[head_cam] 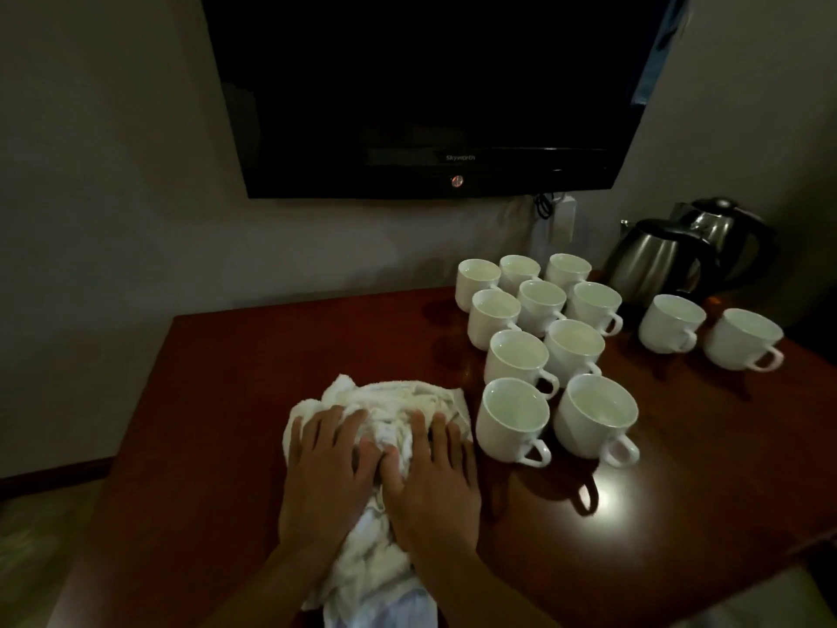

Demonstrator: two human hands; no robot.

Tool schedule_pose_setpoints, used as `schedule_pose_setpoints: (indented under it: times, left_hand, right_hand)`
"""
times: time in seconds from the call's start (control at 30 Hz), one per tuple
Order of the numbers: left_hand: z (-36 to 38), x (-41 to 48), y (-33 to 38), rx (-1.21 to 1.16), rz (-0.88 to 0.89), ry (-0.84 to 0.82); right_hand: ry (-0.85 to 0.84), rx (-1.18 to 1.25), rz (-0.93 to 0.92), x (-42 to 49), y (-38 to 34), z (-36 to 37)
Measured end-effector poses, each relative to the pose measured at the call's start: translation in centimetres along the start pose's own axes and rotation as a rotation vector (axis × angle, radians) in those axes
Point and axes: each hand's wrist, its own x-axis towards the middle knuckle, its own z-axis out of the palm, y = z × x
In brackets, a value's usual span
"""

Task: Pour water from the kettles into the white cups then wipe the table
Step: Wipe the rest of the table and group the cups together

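- Under both of your palms, low on the red worktop [204, 401], lies the white towel [398, 401], bunched and crumpled.
- Your left grip [324, 473] presses flat on the towel, fingers straight and spread, curled round nothing.
- Your right grip [432, 487] lies just beside it, thumbs nearly touching, fingers likewise flat on the cloth.
- Right of your right grip stand the white cups [514, 417], upright: ten clustered, the nearest just beside the towel's edge, two more further right.
- Beyond those, well apart from both grips, two steel kettles [652, 260] sit near the wall.
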Motion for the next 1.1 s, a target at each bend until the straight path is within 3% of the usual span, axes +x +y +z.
schedule_pose_setpoints:
  times: [0.2,0.33,0.53,0.77,0.93,1.03,1.1]
  left_hand:
    - [-0.9,-3.9,1.6,0.005,0.126,0.093]
    - [-1.2,-5.2,2.3,-0.052,-0.008,0.054]
    - [-0.8,-5.2,2.3,-0.020,-0.053,0.006]
    - [-2.1,-3.6,3.1,-0.133,-0.114,0.305]
    - [-2.4,-0.9,2.5,-0.137,-0.088,0.293]
    - [-3.7,0.0,2.4,-0.208,-0.085,0.272]
    - [-5.1,-0.2,2.7,-0.267,-0.113,0.279]
  right_hand:
    - [0.002,-0.013,-0.024,-3.5,1.0,-0.4]
    - [-0.026,-0.012,-0.026,-5.1,1.8,-0.9]
    - [-0.044,-0.010,-0.036,-5.0,1.7,-1.1]
    - [-0.003,-0.080,-0.072,-4.3,1.5,-1.5]
    - [-0.059,-0.074,-0.091,-4.1,2.1,-2.3]
    - [-0.023,-0.141,-0.189,-4.1,3.1,-3.8]
    - [-0.109,-0.088,-0.264,-4.1,3.2,-4.8]
